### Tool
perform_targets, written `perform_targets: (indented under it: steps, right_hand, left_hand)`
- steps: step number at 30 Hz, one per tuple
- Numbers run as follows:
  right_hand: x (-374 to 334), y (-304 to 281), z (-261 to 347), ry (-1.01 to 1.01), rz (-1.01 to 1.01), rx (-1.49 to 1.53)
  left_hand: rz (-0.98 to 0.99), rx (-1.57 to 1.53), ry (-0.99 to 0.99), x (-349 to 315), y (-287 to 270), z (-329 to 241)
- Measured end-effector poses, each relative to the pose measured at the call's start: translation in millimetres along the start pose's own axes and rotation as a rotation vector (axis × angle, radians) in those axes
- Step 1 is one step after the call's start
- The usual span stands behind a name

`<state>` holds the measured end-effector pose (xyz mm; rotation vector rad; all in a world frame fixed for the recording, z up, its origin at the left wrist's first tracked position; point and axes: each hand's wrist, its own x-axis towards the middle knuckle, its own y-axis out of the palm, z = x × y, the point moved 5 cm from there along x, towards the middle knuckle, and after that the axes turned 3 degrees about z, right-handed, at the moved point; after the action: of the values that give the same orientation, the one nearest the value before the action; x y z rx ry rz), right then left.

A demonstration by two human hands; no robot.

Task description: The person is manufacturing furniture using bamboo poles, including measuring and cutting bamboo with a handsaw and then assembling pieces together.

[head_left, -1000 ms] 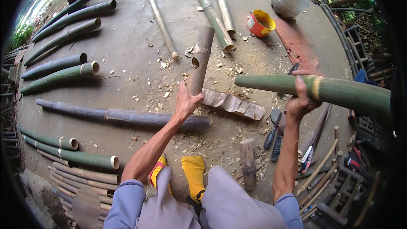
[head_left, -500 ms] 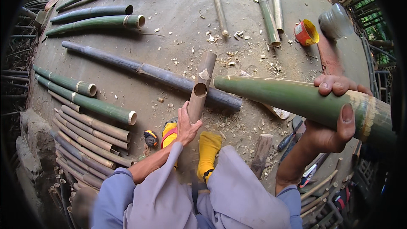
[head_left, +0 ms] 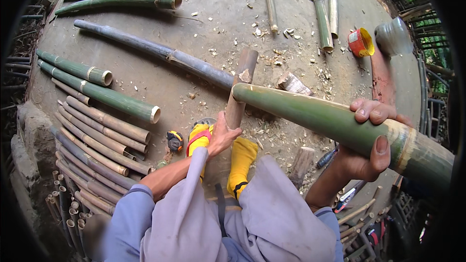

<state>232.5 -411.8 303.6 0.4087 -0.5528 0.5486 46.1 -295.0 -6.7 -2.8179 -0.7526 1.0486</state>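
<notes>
My left hand [head_left: 224, 133] is closed around the lower part of a short brown bamboo piece [head_left: 236, 112], which stands tilted above the ground near my feet. In my right hand [head_left: 371, 140] is a thick green bamboo pole [head_left: 296, 109], gripped near a pale node. The narrow end of this pole meets the side of the brown piece and covers the spot where a round hole showed before. Whether the end sits inside the hole or only against it, I cannot tell. A long grey bamboo pole [head_left: 150, 51] lies on the ground behind the brown piece.
Green bamboo poles [head_left: 121, 102] and several thinner brown poles [head_left: 102, 133] lie at left. A tape measure [head_left: 174, 140] rests beside my yellow-socked foot [head_left: 199, 138]. A red and yellow tin [head_left: 361, 42] and a clear jar [head_left: 392, 38] stand far right. Wood chips litter the ground.
The green pole's narrow end has moved left onto the brown piece, covering its hole. My right hand has shifted left with the pole. The whole view has shifted slightly.
</notes>
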Motion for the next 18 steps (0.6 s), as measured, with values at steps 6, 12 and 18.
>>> perform_targets:
  steps: [6, 12, 18]
  right_hand:
    - [-17, -2, 2, -0.033, -0.010, -0.098]
    - [-5, 16, -6, 0.077, 0.002, -0.067]
    - [-9, 36, -8, 0.068, 0.111, -0.051]
  left_hand:
    - [-0.072, 0.041, 0.089, 0, 8, 1]
    - [-0.098, 0.062, 0.143, -2, 10, 6]
    - [-0.129, -0.041, 0.123, -12, 14, 21]
